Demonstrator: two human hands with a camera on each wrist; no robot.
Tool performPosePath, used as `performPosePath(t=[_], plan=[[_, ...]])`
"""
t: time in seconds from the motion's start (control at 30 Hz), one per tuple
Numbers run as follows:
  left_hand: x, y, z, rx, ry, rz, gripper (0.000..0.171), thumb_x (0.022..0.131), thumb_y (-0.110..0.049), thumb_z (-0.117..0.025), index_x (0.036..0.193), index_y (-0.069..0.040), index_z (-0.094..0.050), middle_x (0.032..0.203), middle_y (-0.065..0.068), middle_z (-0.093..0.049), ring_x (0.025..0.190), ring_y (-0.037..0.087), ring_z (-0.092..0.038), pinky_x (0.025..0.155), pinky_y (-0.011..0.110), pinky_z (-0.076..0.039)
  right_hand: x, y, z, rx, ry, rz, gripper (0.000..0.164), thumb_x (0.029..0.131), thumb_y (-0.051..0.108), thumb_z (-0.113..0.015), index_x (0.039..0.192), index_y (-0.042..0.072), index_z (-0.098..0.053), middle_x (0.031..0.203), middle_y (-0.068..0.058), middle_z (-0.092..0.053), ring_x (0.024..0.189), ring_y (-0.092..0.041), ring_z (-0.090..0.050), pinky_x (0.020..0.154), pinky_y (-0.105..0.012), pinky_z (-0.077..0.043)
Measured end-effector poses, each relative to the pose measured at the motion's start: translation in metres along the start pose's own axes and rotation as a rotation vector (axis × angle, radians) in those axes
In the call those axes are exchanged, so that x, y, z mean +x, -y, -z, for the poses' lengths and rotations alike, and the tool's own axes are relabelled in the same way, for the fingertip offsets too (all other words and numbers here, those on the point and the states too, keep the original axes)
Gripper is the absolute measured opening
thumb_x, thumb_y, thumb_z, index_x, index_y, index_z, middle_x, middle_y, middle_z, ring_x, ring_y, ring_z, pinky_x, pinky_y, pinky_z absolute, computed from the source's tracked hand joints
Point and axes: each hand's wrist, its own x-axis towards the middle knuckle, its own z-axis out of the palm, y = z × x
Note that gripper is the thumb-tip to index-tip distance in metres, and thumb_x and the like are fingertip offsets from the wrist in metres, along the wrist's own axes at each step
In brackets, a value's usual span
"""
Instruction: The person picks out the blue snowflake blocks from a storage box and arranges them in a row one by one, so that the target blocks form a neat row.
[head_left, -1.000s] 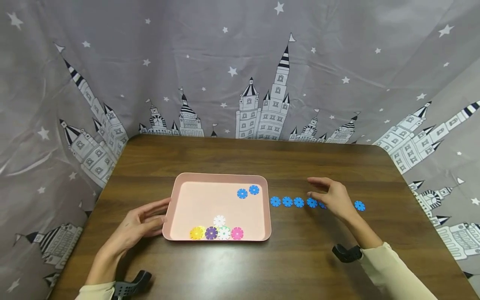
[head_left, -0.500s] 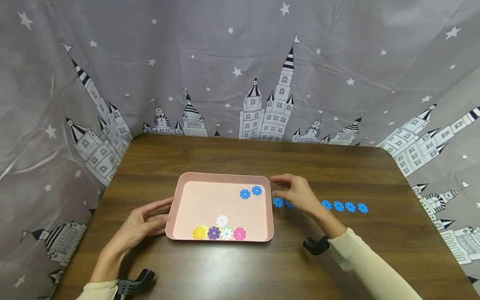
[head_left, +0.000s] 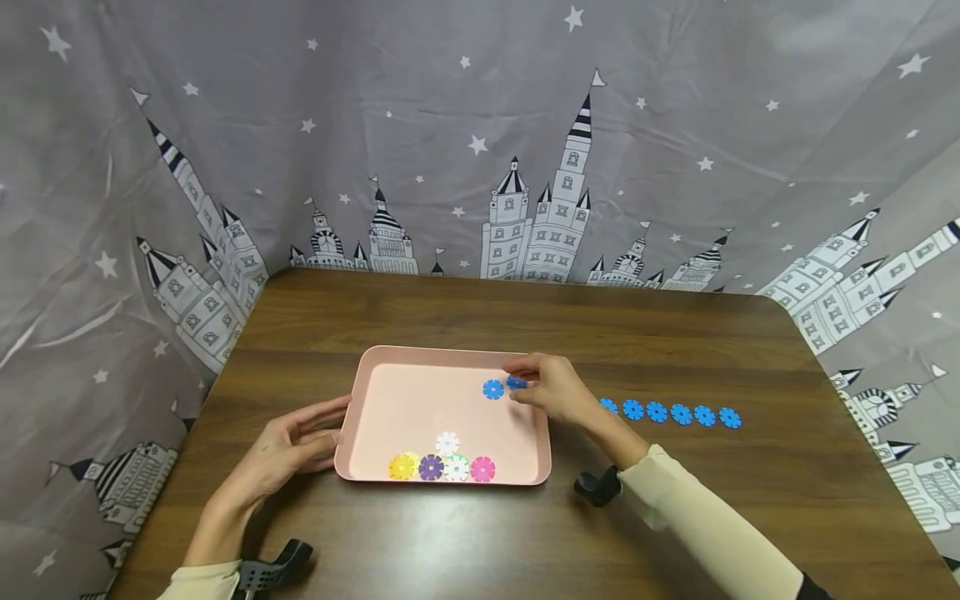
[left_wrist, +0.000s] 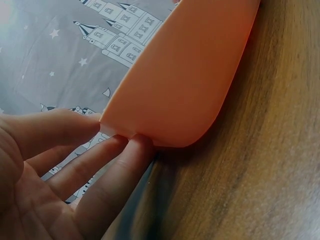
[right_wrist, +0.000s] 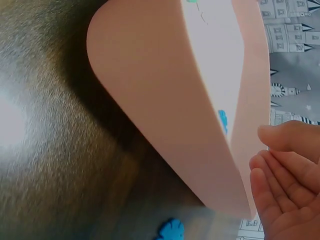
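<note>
A pink tray (head_left: 420,417) lies on the wooden table. My left hand (head_left: 288,446) rests its extended fingers and thumb against the tray's left wall, outside; the left wrist view shows the fingertips (left_wrist: 140,142) at that wall. My right hand (head_left: 551,387) reaches over the tray's right wall, thumb and fingers apart around a notched blue plastic disc (head_left: 517,382), partly covered by the fingers. Another blue disc (head_left: 492,389) lies just left of it. In the right wrist view, the right hand (right_wrist: 290,175) shows nothing between thumb and fingers.
Along the tray's near wall lie yellow (head_left: 402,467), purple (head_left: 431,467), white (head_left: 447,443) and pink discs (head_left: 483,469). Right of the tray, several blue discs (head_left: 681,414) form a row, part of it behind the right hand. A grey castle-print curtain (head_left: 420,108) hangs behind the table.
My right hand has moved left from above the row of blue discs, past the tray's right wall, to the blue discs inside. My left hand stays against the tray.
</note>
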Motion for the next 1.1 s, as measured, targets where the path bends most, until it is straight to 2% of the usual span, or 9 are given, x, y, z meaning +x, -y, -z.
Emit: performPosePath(t=[0.27, 0.5, 0.63, 1.1], plan=[[0.001, -0.001, 0.0, -0.007, 0.0, 0.004, 0.059, 0.096, -0.004, -0.061, 0.147, 0.011, -0.033, 0.146, 0.037, -0.033, 0.11, 0.015, -0.063, 0.082, 0.038, -0.058, 0.007, -0.002, -0.012, -0.015, 0.026, 0.024, 0.038, 0.079, -0.004, -0.076, 0.116, -0.006, -0.068, 0.114, -0.016, -0.068, 0.101, -0.029, -0.066, 0.089, -0.039, -0.056], [0.001, -0.001, -0.002, -0.03, 0.009, -0.015, 0.058, 0.096, 0.0, -0.059, 0.146, 0.014, -0.032, 0.145, 0.039, -0.033, 0.109, 0.015, -0.063, 0.081, 0.039, -0.059, 0.013, -0.004, -0.021, -0.124, 0.003, -0.004, 0.041, 0.076, -0.002, -0.078, 0.117, -0.002, -0.07, 0.116, -0.012, -0.067, 0.101, -0.023, -0.064, 0.089, -0.035, -0.056], [0.001, -0.002, -0.002, -0.035, 0.008, -0.012, 0.058, 0.096, 0.0, -0.059, 0.146, 0.013, -0.032, 0.145, 0.038, -0.033, 0.108, 0.016, -0.064, 0.081, 0.04, -0.058, 0.016, -0.003, -0.022, -0.165, 0.003, 0.01, 0.04, 0.077, -0.003, -0.078, 0.116, -0.003, -0.07, 0.117, -0.013, -0.068, 0.101, -0.023, -0.064, 0.088, -0.036, -0.057], [-0.001, -0.001, 0.0, -0.043, 0.007, -0.014, 0.058, 0.096, 0.0, -0.059, 0.145, 0.014, -0.033, 0.145, 0.038, -0.033, 0.109, 0.016, -0.063, 0.082, 0.04, -0.058, 0.022, -0.001, -0.026, -0.264, 0.035, 0.07, 0.031, 0.075, -0.002, -0.078, 0.106, 0.0, -0.074, 0.105, -0.009, -0.071, 0.091, -0.021, -0.061, 0.081, -0.033, -0.054]])
